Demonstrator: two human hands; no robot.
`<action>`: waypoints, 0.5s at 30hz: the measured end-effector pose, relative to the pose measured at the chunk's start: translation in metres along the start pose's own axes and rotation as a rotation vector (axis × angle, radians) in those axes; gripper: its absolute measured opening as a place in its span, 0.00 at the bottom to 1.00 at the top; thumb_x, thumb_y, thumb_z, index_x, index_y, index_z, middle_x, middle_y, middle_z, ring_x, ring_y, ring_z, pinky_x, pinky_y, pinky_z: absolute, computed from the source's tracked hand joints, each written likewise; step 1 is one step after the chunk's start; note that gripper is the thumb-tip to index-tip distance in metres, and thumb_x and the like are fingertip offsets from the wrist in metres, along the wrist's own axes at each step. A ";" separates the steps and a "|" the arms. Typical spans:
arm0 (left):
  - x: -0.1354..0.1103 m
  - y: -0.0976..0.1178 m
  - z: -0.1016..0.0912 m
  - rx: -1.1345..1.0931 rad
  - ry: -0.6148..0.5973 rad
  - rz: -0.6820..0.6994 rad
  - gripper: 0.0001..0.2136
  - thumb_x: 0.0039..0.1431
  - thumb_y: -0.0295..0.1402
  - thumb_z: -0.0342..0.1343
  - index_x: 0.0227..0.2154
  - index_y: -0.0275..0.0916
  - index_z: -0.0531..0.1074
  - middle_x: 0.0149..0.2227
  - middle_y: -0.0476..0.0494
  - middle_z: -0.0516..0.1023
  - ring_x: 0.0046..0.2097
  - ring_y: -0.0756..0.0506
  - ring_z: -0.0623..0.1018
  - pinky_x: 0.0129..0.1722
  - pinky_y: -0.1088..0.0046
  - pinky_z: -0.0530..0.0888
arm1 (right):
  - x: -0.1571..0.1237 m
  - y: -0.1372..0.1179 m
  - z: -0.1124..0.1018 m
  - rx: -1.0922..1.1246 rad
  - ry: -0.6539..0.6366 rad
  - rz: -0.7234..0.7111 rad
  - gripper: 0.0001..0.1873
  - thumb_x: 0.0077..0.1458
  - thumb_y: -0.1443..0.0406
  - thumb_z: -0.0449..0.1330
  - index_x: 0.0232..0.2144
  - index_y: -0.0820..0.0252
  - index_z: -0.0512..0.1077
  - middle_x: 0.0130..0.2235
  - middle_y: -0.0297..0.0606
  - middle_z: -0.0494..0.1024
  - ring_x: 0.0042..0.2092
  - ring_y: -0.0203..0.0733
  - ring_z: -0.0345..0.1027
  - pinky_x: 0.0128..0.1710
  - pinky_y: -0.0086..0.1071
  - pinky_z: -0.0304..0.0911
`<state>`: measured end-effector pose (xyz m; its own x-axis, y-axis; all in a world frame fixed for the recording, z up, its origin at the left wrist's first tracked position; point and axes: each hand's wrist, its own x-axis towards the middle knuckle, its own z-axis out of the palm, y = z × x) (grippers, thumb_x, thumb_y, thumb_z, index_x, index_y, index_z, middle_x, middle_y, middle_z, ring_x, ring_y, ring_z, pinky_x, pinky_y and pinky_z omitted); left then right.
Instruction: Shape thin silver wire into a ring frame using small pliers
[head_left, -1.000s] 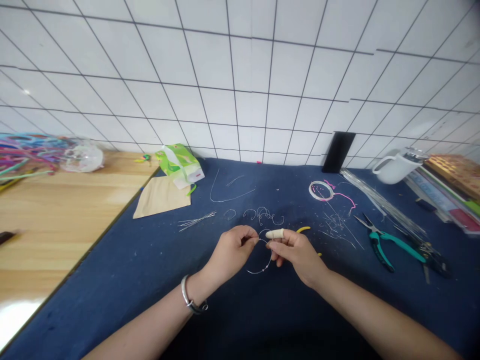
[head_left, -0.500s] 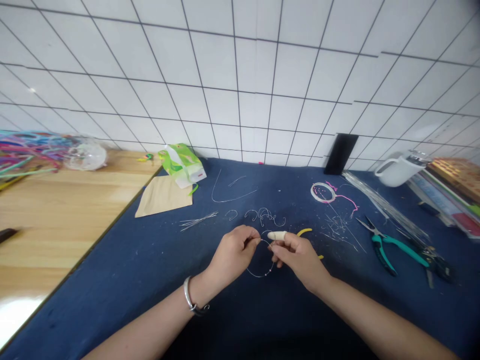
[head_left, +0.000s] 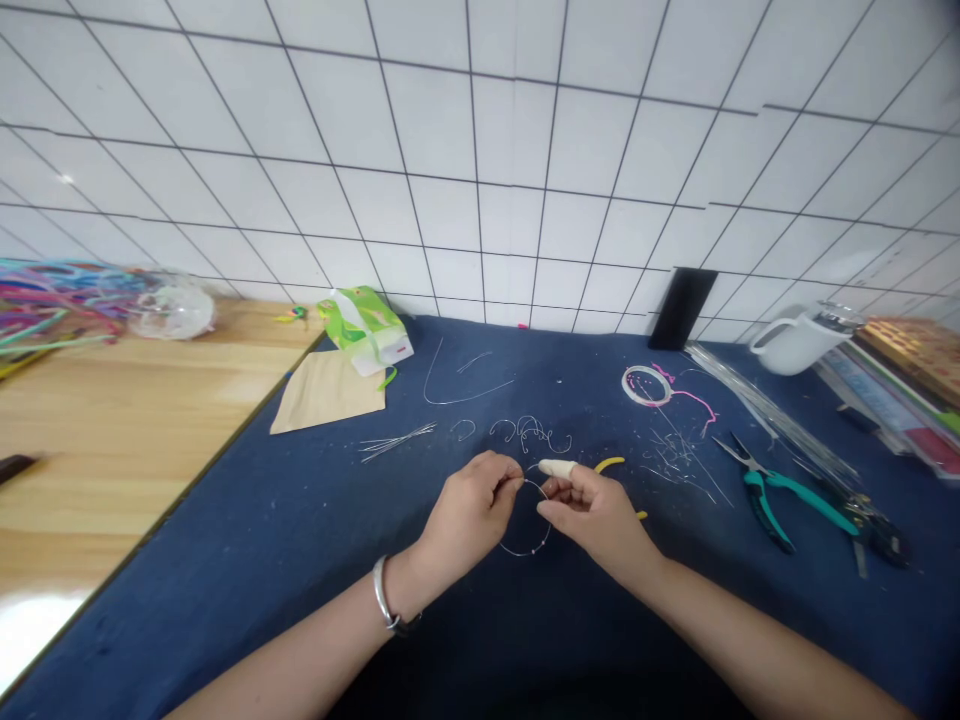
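Observation:
My left hand (head_left: 469, 505), with a silver bangle on its wrist, pinches one end of a thin silver wire loop (head_left: 526, 548). My right hand (head_left: 592, 505), its forefinger in a pale rubber cot, pinches the other end close by. The loop hangs between both hands just above the blue cloth (head_left: 300, 560), with one or two tiny beads on it. Yellow-handled pliers (head_left: 609, 463) lie partly hidden behind my right hand.
Bent wire pieces (head_left: 529, 432) and straight wire bits (head_left: 394, 440) lie beyond my hands. Teal pliers (head_left: 780, 490) rest at the right, near a tape ring (head_left: 641, 385), a white mug (head_left: 799, 338) and a black block (head_left: 681, 308). A tan paper (head_left: 326, 392) and green packet (head_left: 364, 328) sit left.
My hands have drawn slightly closer together, and the wire has closed from an open arc into a rounder loop. The view shifted a little.

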<state>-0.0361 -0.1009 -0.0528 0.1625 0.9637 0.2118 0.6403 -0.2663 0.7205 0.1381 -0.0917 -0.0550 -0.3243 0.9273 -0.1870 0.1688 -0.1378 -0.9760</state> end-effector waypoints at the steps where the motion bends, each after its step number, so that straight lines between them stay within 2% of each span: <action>1: 0.000 0.000 0.000 0.009 0.001 -0.001 0.07 0.57 0.25 0.45 0.29 0.39 0.68 0.29 0.47 0.70 0.33 0.49 0.69 0.34 0.73 0.66 | 0.000 0.000 0.001 -0.018 -0.002 0.002 0.22 0.45 0.67 0.61 0.45 0.57 0.67 0.35 0.35 0.72 0.37 0.37 0.66 0.38 0.32 0.64; 15: -0.001 -0.004 0.002 0.017 -0.012 0.036 0.06 0.57 0.24 0.46 0.30 0.38 0.67 0.30 0.48 0.68 0.33 0.49 0.68 0.33 0.72 0.66 | -0.002 -0.003 0.002 -0.050 -0.020 0.011 0.21 0.46 0.71 0.56 0.45 0.60 0.66 0.32 0.33 0.72 0.33 0.34 0.66 0.35 0.30 0.63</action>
<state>-0.0375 -0.1010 -0.0569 0.1942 0.9538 0.2293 0.6469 -0.3003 0.7010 0.1364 -0.0939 -0.0520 -0.3408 0.9185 -0.2005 0.2187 -0.1299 -0.9671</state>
